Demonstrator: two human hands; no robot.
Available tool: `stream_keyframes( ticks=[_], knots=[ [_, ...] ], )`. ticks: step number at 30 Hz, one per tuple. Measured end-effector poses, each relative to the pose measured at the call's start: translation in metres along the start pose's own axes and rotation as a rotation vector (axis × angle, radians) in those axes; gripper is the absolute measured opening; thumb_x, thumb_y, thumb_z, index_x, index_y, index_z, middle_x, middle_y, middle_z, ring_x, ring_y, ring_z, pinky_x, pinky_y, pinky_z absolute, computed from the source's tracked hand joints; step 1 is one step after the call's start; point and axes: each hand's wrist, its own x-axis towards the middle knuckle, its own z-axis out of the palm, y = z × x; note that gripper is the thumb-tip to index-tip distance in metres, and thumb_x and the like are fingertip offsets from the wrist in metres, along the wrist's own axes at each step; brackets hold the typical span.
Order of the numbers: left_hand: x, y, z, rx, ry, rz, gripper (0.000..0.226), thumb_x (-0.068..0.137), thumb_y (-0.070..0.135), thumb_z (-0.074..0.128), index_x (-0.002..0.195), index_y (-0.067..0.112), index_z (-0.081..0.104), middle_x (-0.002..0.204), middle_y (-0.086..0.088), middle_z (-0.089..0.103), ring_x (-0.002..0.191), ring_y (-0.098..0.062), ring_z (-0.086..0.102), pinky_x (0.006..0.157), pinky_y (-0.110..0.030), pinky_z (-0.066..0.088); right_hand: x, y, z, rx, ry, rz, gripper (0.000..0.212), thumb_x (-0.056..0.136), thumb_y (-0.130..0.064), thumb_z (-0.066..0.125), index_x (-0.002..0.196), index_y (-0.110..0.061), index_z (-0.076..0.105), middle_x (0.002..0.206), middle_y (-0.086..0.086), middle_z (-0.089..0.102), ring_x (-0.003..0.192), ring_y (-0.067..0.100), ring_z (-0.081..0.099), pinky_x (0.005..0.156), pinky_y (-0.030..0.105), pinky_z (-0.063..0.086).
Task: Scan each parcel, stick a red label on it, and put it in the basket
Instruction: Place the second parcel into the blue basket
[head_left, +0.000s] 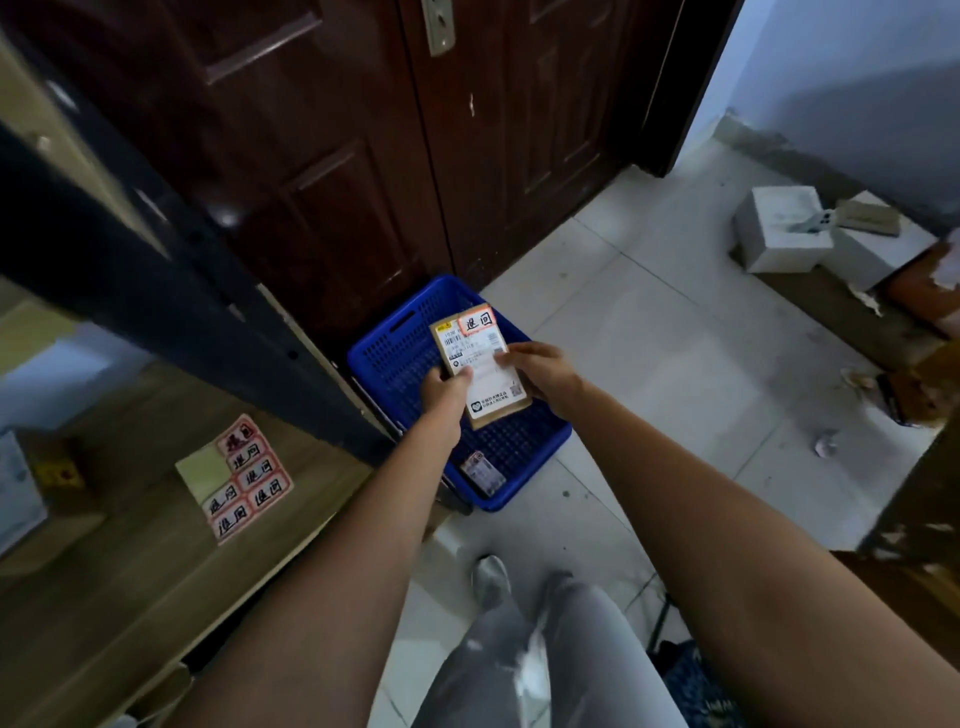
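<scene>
A small brown parcel (485, 364) with a white shipping label is held over the blue basket (395, 343) on the floor. A red-bordered label (478, 318) is stuck on its far corner. My left hand (444, 392) grips the parcel's near left edge. My right hand (543, 370) holds its right edge. Another small parcel (484, 472) lies inside the basket near its front corner. A sheet of red labels (247, 478) lies on the wooden shelf at the left.
A dark metal shelf post (171, 270) runs diagonally beside the basket. A dark brown door (363, 130) stands behind it. White boxes (784, 228) and torn cardboard (909, 384) lie on the tiled floor at the right. My legs and shoes (491, 579) are below.
</scene>
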Motion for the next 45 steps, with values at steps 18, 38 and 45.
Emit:
stream_keyframes(
  ticks=[18, 38, 45],
  knots=[
    [0.094, -0.068, 0.052, -0.119, 0.140, -0.054, 0.031, 0.096, 0.011, 0.055, 0.126, 0.004, 0.055, 0.116, -0.013, 0.064, 0.091, -0.024, 0.060, 0.075, -0.032, 0.046, 0.136, 0.052, -0.021, -0.187, -0.154, 0.079, 0.017, 0.084, -0.014, 0.072, 0.100, -0.013, 0.065, 0.094, 0.007, 0.069, 0.087, 0.021, 0.066, 0.085, 0.036, 0.055],
    [0.340, -0.302, 0.108, -0.066, 0.227, -0.087, 0.031, 0.094, 0.015, 0.058, 0.123, 0.003, 0.058, 0.120, -0.016, 0.064, 0.100, -0.030, 0.063, 0.074, -0.032, 0.048, 0.426, 0.287, -0.008, -0.619, -0.257, 0.015, 0.085, 0.050, -0.065, 0.075, 0.120, -0.019, 0.063, 0.114, 0.005, 0.070, 0.100, 0.026, 0.068, 0.090, 0.044, 0.056],
    [0.387, -0.350, 0.119, -0.006, 0.211, -0.172, 0.032, 0.094, 0.014, 0.058, 0.123, 0.000, 0.059, 0.123, -0.018, 0.064, 0.108, -0.033, 0.063, 0.081, -0.037, 0.052, 0.451, 0.313, -0.002, -0.762, -0.298, 0.062, 0.033, 0.086, -0.034, 0.069, 0.107, -0.011, 0.057, 0.110, 0.012, 0.068, 0.098, 0.029, 0.066, 0.087, 0.043, 0.055]
  ],
)
